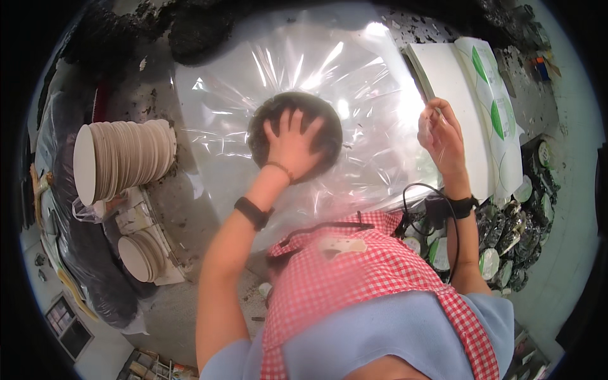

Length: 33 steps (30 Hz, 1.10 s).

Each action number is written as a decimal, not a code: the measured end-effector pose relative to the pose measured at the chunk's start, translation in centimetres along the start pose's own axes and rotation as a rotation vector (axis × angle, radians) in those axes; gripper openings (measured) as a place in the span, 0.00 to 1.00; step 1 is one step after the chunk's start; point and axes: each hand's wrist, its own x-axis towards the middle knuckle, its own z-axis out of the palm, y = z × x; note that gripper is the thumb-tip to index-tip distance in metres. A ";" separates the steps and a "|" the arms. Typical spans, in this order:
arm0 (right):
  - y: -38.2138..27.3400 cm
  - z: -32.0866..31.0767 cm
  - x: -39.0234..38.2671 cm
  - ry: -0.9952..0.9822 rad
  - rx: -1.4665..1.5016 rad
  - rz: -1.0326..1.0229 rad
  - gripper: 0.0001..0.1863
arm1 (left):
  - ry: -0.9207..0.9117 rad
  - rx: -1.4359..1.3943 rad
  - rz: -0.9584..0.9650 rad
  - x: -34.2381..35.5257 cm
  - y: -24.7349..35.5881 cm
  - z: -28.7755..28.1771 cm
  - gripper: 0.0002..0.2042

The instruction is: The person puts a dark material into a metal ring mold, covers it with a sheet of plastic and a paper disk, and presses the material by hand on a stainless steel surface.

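My left hand (294, 142) lies with its fingers spread on a dark, round, disc-like thing (263, 130). Clear plastic film (221, 117) spreads around that disc, with creases fanning out from it. I cannot tell whether the film runs over or under the disc. To the right, my right hand (443, 136) is raised, its thumb and fingers pinched together at the film's right edge, where it seems to grip the film. Right behind those fingertips is the edge of a stack of white sheets (446, 79).
A long stack of pale round discs (123, 158) lies on its side at the left, with a shorter stack (142, 256) nearer. Green-and-white printed sheeting (497, 120) borders the white stack. Several black film-wrapped packs (506, 237) crowd the right. Dark crumbs dot the table (190, 218).
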 end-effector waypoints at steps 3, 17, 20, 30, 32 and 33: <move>8.4 -7.0 0.6 0.438 -0.231 0.129 0.13 | 0.152 -0.108 0.067 -0.1 0.3 -0.5 0.39; 5.1 3.3 7.2 -0.302 -0.176 -0.261 0.19 | -0.306 0.142 0.021 0.9 0.6 -1.5 0.32; 7.9 -7.5 4.0 -0.110 -1.555 -0.501 0.32 | -0.278 0.140 0.031 0.8 0.6 -1.3 0.32; 8.4 10.0 6.8 -0.760 -0.975 -0.794 0.21 | 0.002 -0.223 0.066 0.8 -1.5 1.4 0.36; 10.7 10.8 7.1 -0.907 -1.086 -0.619 0.16 | -0.002 -0.279 0.008 0.9 -2.0 1.2 0.34; 11.2 10.7 7.3 -0.853 -1.051 -0.628 0.14 | -0.084 -0.279 -0.007 0.7 -2.2 0.8 0.32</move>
